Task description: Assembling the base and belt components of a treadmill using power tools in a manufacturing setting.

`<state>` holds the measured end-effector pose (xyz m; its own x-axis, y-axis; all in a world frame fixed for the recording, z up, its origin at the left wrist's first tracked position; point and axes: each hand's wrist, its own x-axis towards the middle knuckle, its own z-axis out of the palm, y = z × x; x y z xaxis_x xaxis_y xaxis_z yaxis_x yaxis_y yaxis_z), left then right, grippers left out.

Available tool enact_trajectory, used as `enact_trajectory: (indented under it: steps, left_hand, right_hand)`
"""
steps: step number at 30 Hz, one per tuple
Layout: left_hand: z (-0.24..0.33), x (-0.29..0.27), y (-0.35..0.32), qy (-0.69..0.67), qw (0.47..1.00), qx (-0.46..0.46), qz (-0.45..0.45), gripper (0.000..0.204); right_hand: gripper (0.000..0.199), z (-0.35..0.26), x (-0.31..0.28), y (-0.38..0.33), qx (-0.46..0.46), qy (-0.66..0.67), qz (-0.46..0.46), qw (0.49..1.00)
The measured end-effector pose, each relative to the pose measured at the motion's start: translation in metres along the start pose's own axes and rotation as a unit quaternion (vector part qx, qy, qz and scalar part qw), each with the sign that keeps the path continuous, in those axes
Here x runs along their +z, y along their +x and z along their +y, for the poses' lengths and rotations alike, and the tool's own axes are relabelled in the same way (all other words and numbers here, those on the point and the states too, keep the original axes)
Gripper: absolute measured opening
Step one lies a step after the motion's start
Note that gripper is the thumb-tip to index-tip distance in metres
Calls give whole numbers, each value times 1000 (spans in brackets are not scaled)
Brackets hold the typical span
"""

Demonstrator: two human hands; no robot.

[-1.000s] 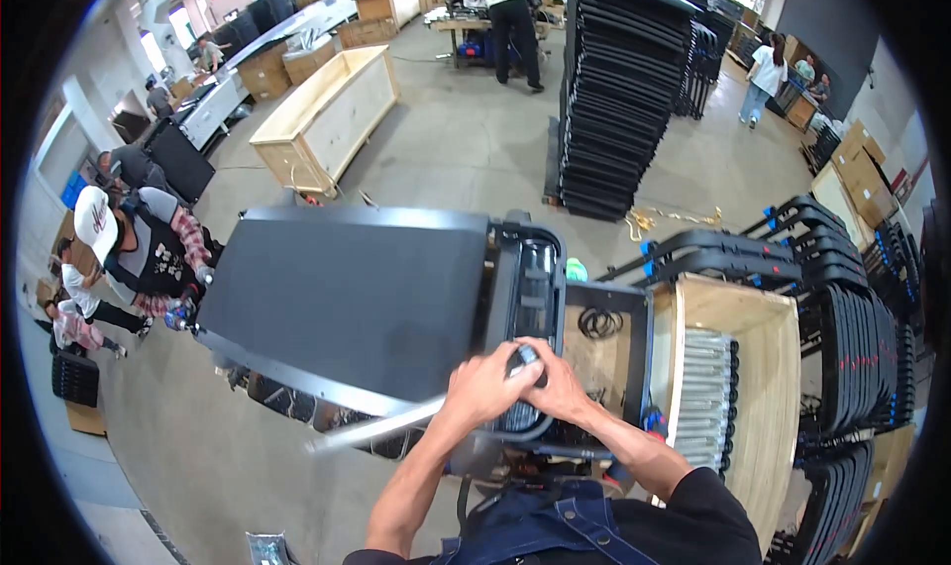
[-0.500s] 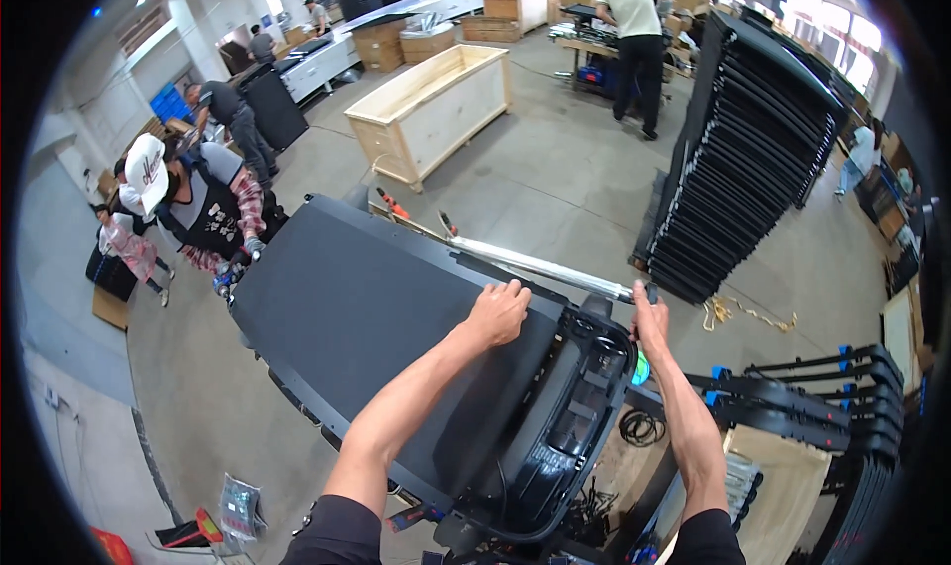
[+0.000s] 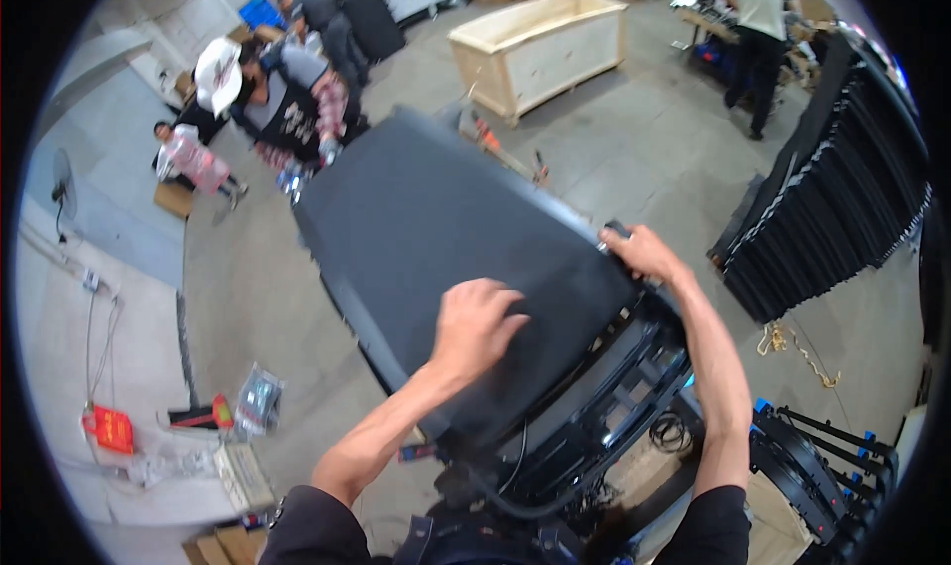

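Note:
A long black treadmill deck (image 3: 436, 238) lies slantwise before me, its uncovered plastic-framed end (image 3: 619, 382) nearest me. Over the deck's near half is my left hand (image 3: 475, 322), fingers loosely bent and thumb apart, holding nothing. I cannot tell whether it touches the surface. At the right edge, my right hand (image 3: 649, 253) is closed around the black-tipped end of a silver tube (image 3: 570, 218) that runs along the deck's side. Its grip hides part of that end.
A co-worker (image 3: 287, 109) holds a power tool (image 3: 292, 181) at the deck's far left corner. Behind stands an open wooden crate (image 3: 555, 60). A tall stack of black panels (image 3: 832, 179) is at right, black frames (image 3: 812, 466) at lower right, a red bag (image 3: 109, 429) at lower left.
My view has swung left, so the surroundings sit further right. My left hand has drawn back from the deck's right side toward me, fingers spreading. My right hand still grips the tube, now closer alongside the deck.

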<state>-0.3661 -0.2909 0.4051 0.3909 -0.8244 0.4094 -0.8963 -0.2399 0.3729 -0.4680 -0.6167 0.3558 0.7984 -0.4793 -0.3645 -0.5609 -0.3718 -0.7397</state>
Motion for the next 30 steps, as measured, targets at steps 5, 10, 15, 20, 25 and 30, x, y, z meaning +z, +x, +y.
enact_trajectory:
  steps: [5, 10, 15, 20, 25, 30]
  left_hand:
    - [-8, -80, -173, -107, 866, -470, -135, 13]
    - [10, -47, -264, -314, 818, -476, -72, 29]
    - [22, -23, -262, -248, 868, -428, -31, 19]
    - [18, -31, -271, -381, 779, -496, -44, 20]
    - [64, -49, -280, -401, 777, -484, -24, 16]
    - [106, -56, -248, -248, 837, -446, -197, 33]
  right_hand:
    - [61, -34, 13, -3, -83, -83, -18, 993]
    - [66, -16, 33, -15, -89, 8, 25, 996]
    - [71, 16, 12, -50, 3, 23, 144, 989]
    - [50, 33, 36, -40, 0, 188, 125, 974]
    - [48, 42, -1, -120, 0, 92, 123, 988]
    - [44, 101, 8, -127, 58, 147, 189, 969]
